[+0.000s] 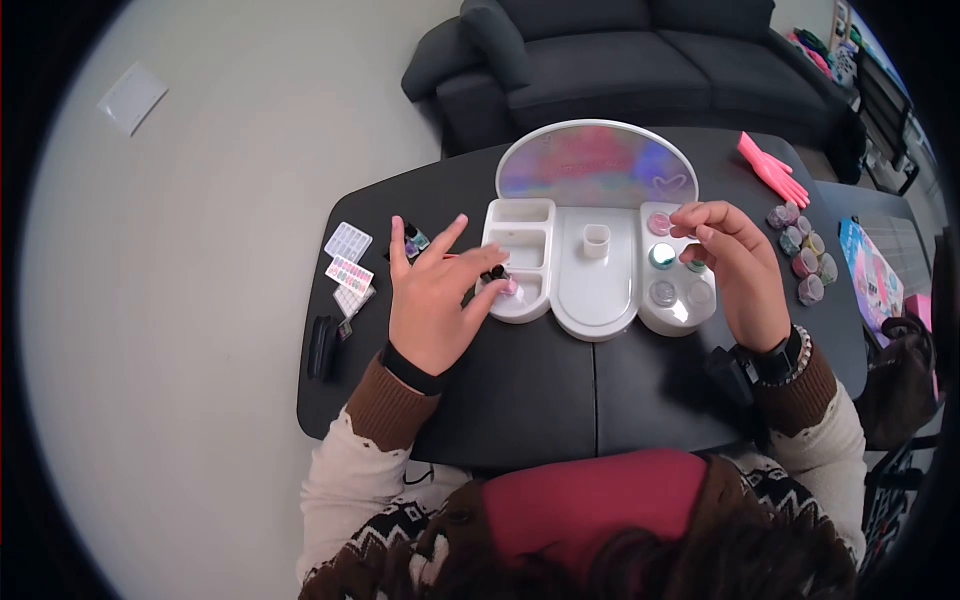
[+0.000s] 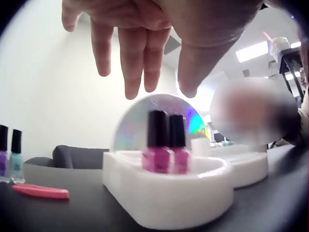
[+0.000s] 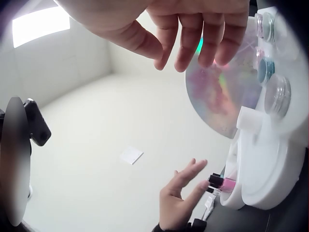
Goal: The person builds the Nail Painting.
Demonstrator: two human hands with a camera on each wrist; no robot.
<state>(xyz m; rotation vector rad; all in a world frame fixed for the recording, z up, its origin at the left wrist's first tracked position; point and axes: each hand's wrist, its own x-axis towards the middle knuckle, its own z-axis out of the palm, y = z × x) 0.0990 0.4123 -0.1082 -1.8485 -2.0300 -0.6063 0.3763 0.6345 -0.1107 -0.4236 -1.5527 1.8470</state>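
We cannot make out every finger pad of the left hand (image 1: 435,300) from the head, and its thumb and index finger partly cover two pink polish bottles (image 2: 158,158). The fingers of the right hand (image 1: 742,262) hide part of the jars (image 1: 663,293), and a blurred oval at the side of each wrist view keeps us from reading what is there.

Our left hand is back-up over the left side of the white organizer (image 1: 595,302), its wrist in a black band (image 1: 411,370). The fingers fan apart and the thumb reaches out towards the organizer's middle. From the left wrist we see the fingertips hanging above the black caps with a gap between, so this hand holds nothing. The two bottles stand upright, side by side, in the rounded front compartment beneath it; a teal bottle (image 2: 16,166) and a pink tool (image 2: 41,191) lie beyond its outer side.

Our right hand is raised over the organizer's right side, fingers loosely bent, the thumb near the index fingertip. We see nothing pinched there in the right wrist view. The jars sit below and around these fingertips, and a small white cup (image 1: 596,241) stands between our two hands.
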